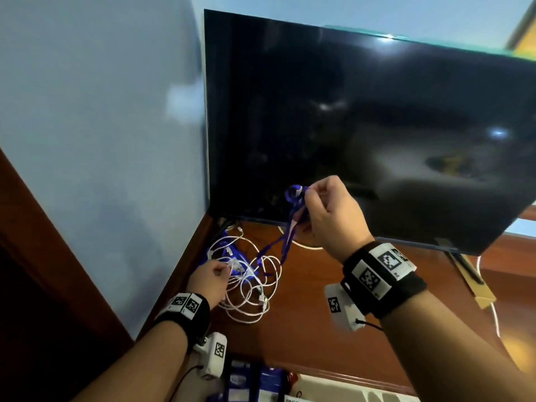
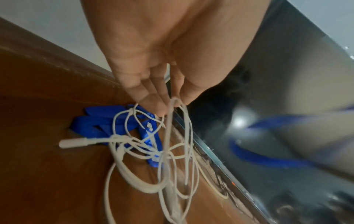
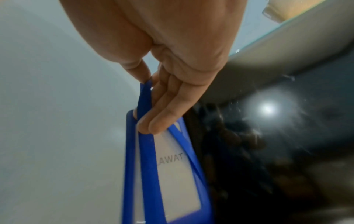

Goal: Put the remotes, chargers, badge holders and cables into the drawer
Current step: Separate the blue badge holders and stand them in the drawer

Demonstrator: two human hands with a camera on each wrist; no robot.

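Observation:
A tangle of white cables [image 1: 252, 288] lies on the wooden cabinet top [image 1: 304, 323], left of centre. My left hand [image 1: 227, 266] pinches one loop of the white cables [image 2: 173, 104] between thumb and fingers. Under the tangle sits a bunched blue lanyard [image 2: 103, 121]. My right hand [image 1: 306, 195] is raised in front of the TV and pinches the blue strap [image 3: 145, 94] of a blue badge holder [image 3: 172, 174] with a white card. From that hand the strap [image 1: 285, 239] hangs down into the cable tangle.
A big dark TV [image 1: 362, 126] stands along the back of the cabinet, with a pale wall [image 1: 101, 126] on the left. A yellowish box [image 1: 478, 288] and a thin white cable [image 1: 494, 314] lie at the right. Blue and white items [image 1: 249, 381] show below the cabinet's front edge.

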